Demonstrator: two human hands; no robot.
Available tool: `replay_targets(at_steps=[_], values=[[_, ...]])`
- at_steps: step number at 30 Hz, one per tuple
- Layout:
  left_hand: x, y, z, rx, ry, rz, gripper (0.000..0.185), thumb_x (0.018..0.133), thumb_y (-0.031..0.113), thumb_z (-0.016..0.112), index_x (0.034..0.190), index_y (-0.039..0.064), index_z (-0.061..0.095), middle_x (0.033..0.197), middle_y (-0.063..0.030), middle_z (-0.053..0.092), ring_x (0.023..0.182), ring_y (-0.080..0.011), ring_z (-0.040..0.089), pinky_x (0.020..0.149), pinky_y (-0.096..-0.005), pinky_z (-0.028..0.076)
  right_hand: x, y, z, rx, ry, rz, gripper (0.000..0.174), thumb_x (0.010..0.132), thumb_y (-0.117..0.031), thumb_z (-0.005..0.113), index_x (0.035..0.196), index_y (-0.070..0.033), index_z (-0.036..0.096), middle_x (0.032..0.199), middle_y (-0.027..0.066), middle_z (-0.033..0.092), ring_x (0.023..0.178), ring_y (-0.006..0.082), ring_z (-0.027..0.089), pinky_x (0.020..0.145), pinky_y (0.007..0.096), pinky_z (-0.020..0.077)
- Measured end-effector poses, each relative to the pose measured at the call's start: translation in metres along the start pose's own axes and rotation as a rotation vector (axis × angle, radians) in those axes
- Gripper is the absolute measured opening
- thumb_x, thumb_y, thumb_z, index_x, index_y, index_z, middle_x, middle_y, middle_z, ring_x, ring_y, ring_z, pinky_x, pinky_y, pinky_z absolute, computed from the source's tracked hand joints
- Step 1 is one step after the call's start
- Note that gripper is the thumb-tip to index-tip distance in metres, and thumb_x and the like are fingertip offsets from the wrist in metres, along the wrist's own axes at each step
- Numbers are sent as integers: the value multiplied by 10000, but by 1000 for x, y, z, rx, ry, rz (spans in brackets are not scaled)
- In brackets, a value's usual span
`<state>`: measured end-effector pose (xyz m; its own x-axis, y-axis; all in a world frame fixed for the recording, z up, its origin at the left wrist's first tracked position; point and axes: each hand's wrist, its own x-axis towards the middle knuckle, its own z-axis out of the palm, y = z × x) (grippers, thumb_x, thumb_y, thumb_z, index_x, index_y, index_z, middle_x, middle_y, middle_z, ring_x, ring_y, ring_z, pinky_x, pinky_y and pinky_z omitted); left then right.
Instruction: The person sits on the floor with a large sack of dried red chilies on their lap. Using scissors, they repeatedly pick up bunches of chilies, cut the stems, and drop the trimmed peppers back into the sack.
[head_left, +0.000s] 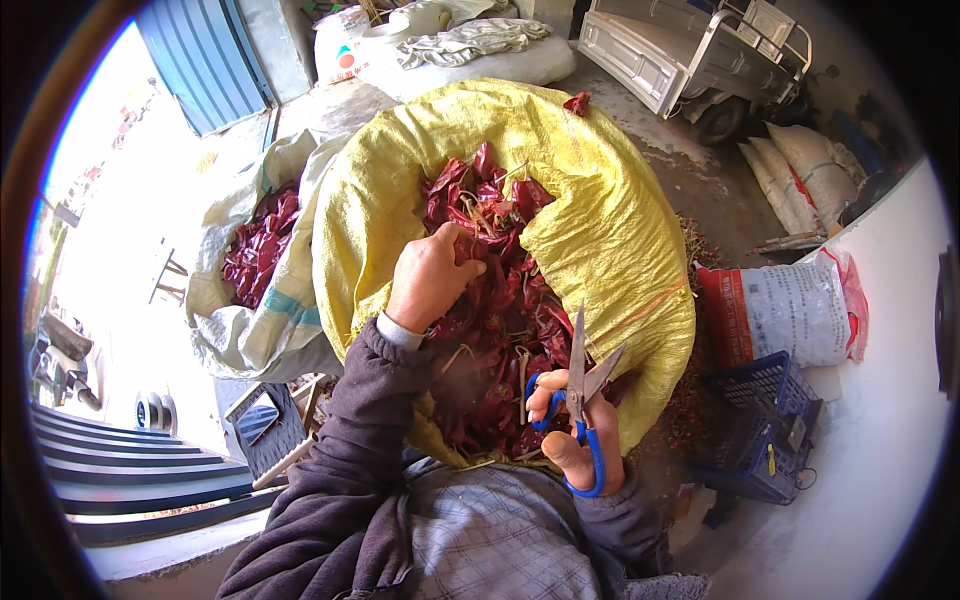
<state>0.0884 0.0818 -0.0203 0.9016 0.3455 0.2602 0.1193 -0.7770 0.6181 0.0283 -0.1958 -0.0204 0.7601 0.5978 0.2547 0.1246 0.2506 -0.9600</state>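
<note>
A large yellow woven sack (615, 247) stands before me, its mouth rolled back around a heap of dried red chili peppers (487, 390). My left hand (435, 274) reaches into the peppers near the middle of the opening, thumb and forefinger close to a pod; whether they grip one I cannot tell. In my right hand (581, 435), at the sack's near right side, are scissors with blue handles (576, 390). Their blades are apart, tips pointing away from me, with nothing between them. Pale stems show among the peppers.
A white woven sack (277, 352) with more red peppers stands at the left. Below it, a phone (257, 420) lies on a small stool or chair. At the right are a red and white bag (795, 307) and a blue plastic crate (780, 450). A cargo tricycle (645, 52) is parked farther back.
</note>
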Motion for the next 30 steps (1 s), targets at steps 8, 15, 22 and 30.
replay_targets(at_steps=[8,15,22,30], values=[[-41,27,-6,-392,131,115,514,737,54,833,1212,42,636,908,-120,671,825,-308,667,749,-386,544,5,-8,3,-513,95,-7,602,875,-460,835,1206,-1,629,898,101,648,741,217,639,692,334,549],[-65,49,-9,-212,178,358,523,737,-33,810,1220,33,620,924,-100,719,827,-234,711,767,-339,555,10,-9,1,-1132,182,-55,607,832,-430,849,1171,25,634,874,182,657,719,362,657,624,437,524],[-76,62,-5,-221,137,442,552,683,-25,794,1206,17,621,941,-136,685,838,-321,677,763,-400,550,7,-11,0,-1285,252,-43,541,802,-387,873,1106,4,657,882,194,668,761,412,670,643,468,534],[-74,57,-10,-388,-118,332,454,765,66,854,1163,-1,645,910,-119,682,820,-244,674,765,-352,529,2,-6,-2,-1116,250,-40,531,785,-373,888,1074,7,655,852,207,665,745,431,668,641,482,538]])
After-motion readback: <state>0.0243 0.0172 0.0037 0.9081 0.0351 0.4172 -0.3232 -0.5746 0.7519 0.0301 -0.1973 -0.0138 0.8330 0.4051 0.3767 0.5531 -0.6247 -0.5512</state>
